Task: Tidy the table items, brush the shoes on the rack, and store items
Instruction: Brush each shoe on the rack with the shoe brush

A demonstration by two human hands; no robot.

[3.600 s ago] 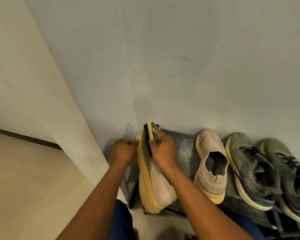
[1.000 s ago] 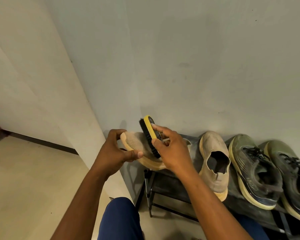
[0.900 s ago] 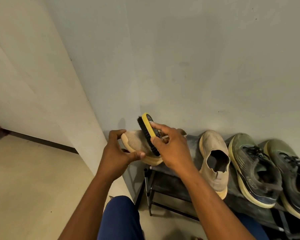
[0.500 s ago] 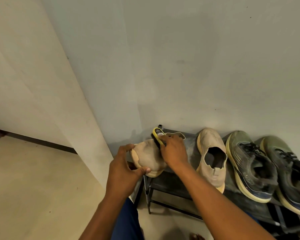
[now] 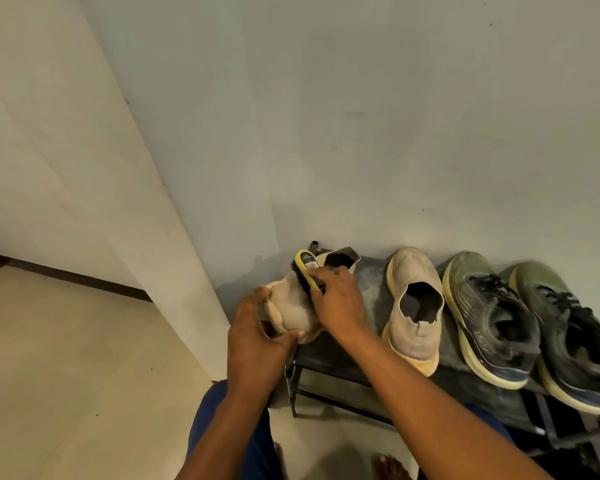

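Note:
A beige knit slip-on shoe [image 5: 291, 304] with a yellow sole lies turned sideways at the left end of the dark shoe rack [image 5: 336, 362]. My left hand [image 5: 257, 341] grips its toe end from below. My right hand [image 5: 340, 303] holds a yellow-backed brush [image 5: 307, 268] with black bristles, pressed against the shoe's upper. The matching beige shoe [image 5: 413, 306] stands on the rack just to the right.
Two dark olive sneakers [image 5: 489, 320] [image 5: 565, 334] with pale soles fill the rack's right side. A grey wall rises behind, and a cream wall corner [image 5: 174, 271] juts out at the left. Beige floor lies left; my bare feet show below.
The shoe has come down from its raised position to the rack's left end. The brush has moved along the upper toward the heel opening. The camera view has tilted slightly.

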